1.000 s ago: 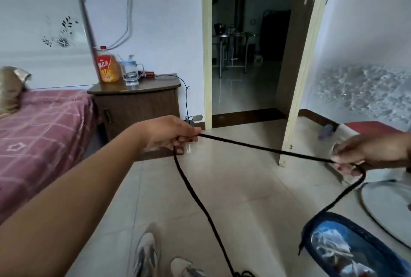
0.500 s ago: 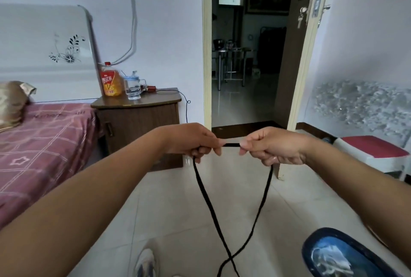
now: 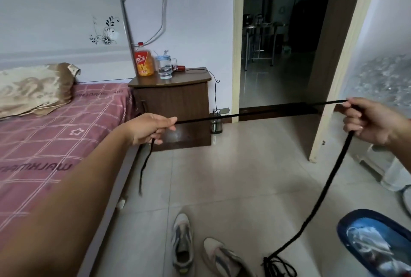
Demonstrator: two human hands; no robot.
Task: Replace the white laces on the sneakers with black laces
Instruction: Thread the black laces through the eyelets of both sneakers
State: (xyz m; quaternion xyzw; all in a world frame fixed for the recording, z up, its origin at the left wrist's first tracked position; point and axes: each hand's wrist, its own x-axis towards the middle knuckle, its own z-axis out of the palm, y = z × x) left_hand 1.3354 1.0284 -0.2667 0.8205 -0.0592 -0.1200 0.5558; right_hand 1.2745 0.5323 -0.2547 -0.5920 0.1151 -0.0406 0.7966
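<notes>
Black lace [image 3: 255, 113] is stretched taut in the air between two hands, running from lower left up to the right across the doorway. Left hand [image 3: 149, 128] pinches it between thumb and curled fingers; a short end hangs straight down from this hand, beside the bed. Right hand [image 3: 373, 124] pinches it at the fingertips, the other fingers curled round it. From that hand the long part drops down and left to a loose tangle on the floor, at the bottom edge of the view.

Two sneakers [image 3: 182, 243] lie on the floor below the hands, near the bottom edge, side by side and just apart. Whether they have laces cannot be told. The tangle lies just to their right. A blue basket [image 3: 347, 227] holding pale crumpled stuff sits in the bottom right corner.

Floor [image 3: 233, 176] is pale glossy tile. A bed [image 3: 55, 134] with a pink checked cover runs along the left, a gold pillow [image 3: 33, 89] at its head against a grey headboard [image 3: 55, 27]. A dark wooden nightstand [image 3: 175, 103] stands between bed and doorway; on it are an orange bottle [image 3: 144, 60] and a clear jug [image 3: 165, 67], just beside each other. A thin cord hangs down its right side. An open door [image 3: 333, 65] stands on the right, and past the doorway is a dim room with metal-legged furniture.
</notes>
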